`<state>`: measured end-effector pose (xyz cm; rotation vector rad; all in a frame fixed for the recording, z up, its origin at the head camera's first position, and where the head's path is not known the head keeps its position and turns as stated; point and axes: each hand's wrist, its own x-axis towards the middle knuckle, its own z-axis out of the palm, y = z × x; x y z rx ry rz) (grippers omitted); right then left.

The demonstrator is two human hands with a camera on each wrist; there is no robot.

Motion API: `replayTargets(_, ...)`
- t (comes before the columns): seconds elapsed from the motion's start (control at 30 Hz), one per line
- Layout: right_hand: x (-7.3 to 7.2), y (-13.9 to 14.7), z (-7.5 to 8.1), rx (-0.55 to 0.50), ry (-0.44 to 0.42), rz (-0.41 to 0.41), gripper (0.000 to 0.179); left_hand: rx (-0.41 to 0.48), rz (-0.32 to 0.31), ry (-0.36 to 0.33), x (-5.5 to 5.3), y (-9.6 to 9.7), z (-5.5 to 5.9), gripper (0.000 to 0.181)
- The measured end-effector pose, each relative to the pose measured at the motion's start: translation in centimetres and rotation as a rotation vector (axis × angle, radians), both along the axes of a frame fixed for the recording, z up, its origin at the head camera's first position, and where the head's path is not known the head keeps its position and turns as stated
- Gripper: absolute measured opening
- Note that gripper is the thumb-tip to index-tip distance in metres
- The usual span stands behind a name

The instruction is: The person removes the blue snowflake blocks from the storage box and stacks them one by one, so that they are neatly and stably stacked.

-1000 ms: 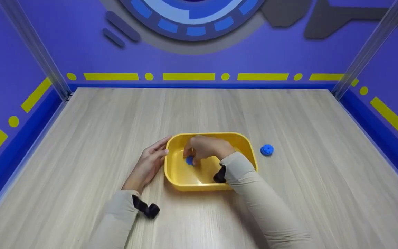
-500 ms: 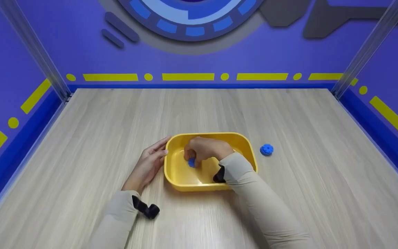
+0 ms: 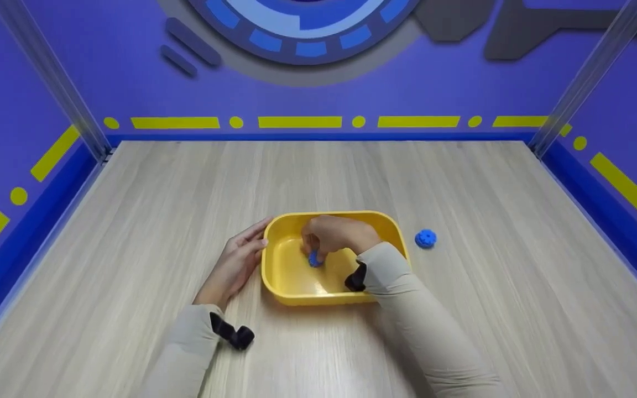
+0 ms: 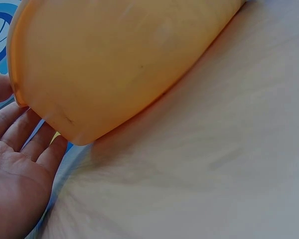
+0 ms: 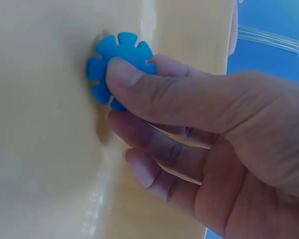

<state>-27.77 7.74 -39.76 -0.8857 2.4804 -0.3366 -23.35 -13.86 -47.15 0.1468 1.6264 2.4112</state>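
In the head view, my right hand reaches inside the yellow plastic bin. Thumb and fingers pinch a blue interlocking disc, round with notches cut into its edge like petals. The thumb lies over its face in the right wrist view, and the disc is close to the bin's inner surface. My left hand rests at the bin's left end, its fairly straight fingers touching the outer wall and the thumb by the rim. The left wrist view shows those fingers against the bin's outer side.
To the right of the bin, a small pile of blue notched discs lies on the wooden table. Blue panels with yellow markings close off the back and both sides.
My right hand has shifted slightly right within the bin, and the blue disc in its fingers has turned and moved along with it. The left hand has stayed in place at the bin.
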Motion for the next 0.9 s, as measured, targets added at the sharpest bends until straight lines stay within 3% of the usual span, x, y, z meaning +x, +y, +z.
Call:
replayTargets(0.63,-0.2,2.7,1.8,-0.036,0.065,-0.029,0.009,-0.024,-0.001,0.008,0.0,-0.1,0.1,0.055)
replayTargets(0.9,0.0,4.4,2.9,-0.099,0.078,-0.043,0.005,-0.025,0.005,-0.007,0.1,0.0,0.1,0.055)
